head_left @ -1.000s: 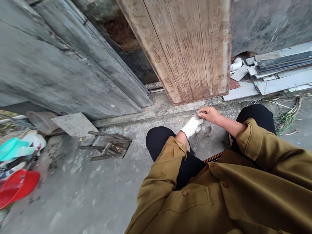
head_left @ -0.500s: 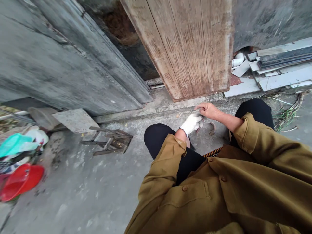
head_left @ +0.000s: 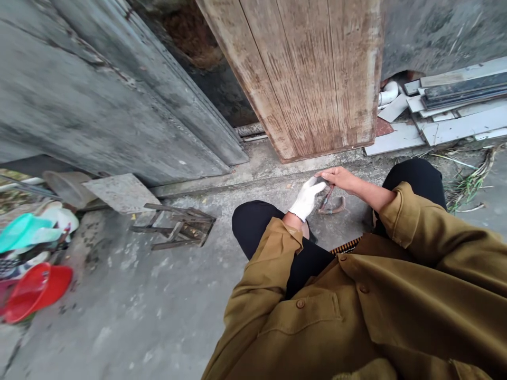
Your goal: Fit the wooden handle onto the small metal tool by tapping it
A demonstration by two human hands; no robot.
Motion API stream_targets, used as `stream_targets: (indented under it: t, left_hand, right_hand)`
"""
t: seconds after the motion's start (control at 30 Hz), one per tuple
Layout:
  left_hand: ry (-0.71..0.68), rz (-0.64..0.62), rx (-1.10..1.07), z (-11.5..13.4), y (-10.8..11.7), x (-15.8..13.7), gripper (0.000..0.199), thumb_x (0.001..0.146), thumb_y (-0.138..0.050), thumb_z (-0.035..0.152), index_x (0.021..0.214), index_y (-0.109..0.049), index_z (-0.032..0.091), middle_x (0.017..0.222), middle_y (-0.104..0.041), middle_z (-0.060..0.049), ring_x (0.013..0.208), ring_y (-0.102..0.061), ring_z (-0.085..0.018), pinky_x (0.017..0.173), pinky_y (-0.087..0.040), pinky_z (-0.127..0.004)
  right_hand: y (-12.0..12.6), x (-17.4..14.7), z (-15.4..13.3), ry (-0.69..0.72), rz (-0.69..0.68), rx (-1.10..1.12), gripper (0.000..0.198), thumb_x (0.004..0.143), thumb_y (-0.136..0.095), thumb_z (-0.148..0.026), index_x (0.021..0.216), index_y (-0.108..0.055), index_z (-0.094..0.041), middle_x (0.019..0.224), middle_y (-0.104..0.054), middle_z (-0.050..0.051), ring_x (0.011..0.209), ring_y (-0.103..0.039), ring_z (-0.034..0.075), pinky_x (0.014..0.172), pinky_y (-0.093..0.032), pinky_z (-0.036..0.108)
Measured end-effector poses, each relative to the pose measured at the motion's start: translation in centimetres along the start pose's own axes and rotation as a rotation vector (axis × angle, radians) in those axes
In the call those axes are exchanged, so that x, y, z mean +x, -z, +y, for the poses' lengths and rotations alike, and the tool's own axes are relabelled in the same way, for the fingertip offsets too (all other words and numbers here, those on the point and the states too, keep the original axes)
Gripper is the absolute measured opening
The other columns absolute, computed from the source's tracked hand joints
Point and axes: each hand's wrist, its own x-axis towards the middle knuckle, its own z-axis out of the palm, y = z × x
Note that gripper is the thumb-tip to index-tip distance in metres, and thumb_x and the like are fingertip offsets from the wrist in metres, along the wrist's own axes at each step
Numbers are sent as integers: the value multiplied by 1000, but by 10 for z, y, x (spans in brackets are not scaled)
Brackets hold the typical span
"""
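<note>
My left hand (head_left: 305,200) wears a white knitted glove, and its fingers close around something small and dark that I cannot make out. Bare and close against it, my right hand (head_left: 339,178) bends its fingers over the same dark spot. Just below the hands, a thin reddish-brown rod (head_left: 327,199) slants down from between them. Near its lower end lies a curved brown piece (head_left: 338,207), low by the concrete floor; whether the two are joined I cannot tell. My knees stand on either side of the hands.
Ahead, a worn wooden door panel (head_left: 309,89) leans at the doorway sill. Stacked boards (head_left: 463,119) and a white pipe elbow (head_left: 390,92) lie to the right. Leftward are a small wooden stool (head_left: 182,228), a flat slab (head_left: 121,192), a red plastic basin (head_left: 43,293) and a turquoise scoop (head_left: 29,232).
My gloved left hand has turned, its fingers rising closer to my right fingers. The reddish-brown rod and more of the curved piece now show below. My right hand has barely moved.
</note>
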Motion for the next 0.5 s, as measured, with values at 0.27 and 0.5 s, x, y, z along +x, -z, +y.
stream_targets:
  t: [0.27,0.5]
  left_hand:
    - [-3,13,-18,1,9,-5,32,80,-64,45,75,-58,14,63,-58,-1,41,-38,-3,39,-26,-17]
    - [-8,46,-37,9,17,-12,29,80,-63,40,70,-57,13,61,-58,-2,38,-37,-3,37,-22,-17]
  right_hand:
    - [-1,-3,-2,-69,-118,371,34,78,-68,-43,92,-65,-12,53,-26,-10,48,-26,7,50,-31,22]
    - [10,0,4,-26,-94,335,34,78,-68,-44,90,-65,-12,56,-26,-9,50,-24,6,50,-30,22]
